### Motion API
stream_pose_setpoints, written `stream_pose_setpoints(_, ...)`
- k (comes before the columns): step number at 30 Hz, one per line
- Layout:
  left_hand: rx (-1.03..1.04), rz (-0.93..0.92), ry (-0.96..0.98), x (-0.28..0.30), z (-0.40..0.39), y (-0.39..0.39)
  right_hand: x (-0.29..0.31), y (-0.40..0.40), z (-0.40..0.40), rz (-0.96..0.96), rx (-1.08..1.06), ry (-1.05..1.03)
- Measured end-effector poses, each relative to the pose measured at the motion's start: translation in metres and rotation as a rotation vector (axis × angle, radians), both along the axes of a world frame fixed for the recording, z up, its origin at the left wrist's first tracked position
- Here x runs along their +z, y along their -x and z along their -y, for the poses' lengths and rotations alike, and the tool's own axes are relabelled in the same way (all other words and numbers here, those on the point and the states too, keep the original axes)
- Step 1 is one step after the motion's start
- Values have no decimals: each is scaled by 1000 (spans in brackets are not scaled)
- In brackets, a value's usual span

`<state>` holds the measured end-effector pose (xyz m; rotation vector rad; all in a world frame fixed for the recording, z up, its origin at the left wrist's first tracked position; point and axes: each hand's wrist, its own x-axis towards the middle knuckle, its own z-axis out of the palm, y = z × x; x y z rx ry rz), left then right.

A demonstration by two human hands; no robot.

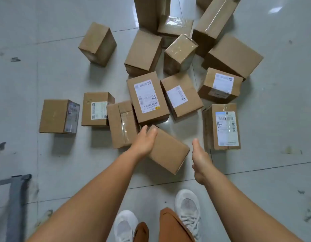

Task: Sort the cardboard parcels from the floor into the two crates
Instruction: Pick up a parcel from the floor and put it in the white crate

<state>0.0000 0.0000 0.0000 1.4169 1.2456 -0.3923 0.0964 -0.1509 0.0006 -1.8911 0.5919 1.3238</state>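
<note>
Where legible — barcoded white labels [146, 96], text blurred.

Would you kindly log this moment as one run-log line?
stage: reaching | left hand: open, over plain brown cardboard parcel | right hand: open, beside it | crates: not seen

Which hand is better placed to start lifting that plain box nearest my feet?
Left. The left hand already lies open over the plain parcel at its far-left corner, likely touching it. The right hand is open beside the parcel's right edge, apart from it.
</note>
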Motion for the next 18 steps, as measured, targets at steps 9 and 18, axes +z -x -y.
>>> stream_pose_setpoints(9, -249, -162, -58, -58, -3, -11, -72, 3, -12, -59, -50, 70)
stream_pose_setpoints(18, -130, -156, -70, 4, 4, -8, -21, -2, -8, 87, -107, 125)
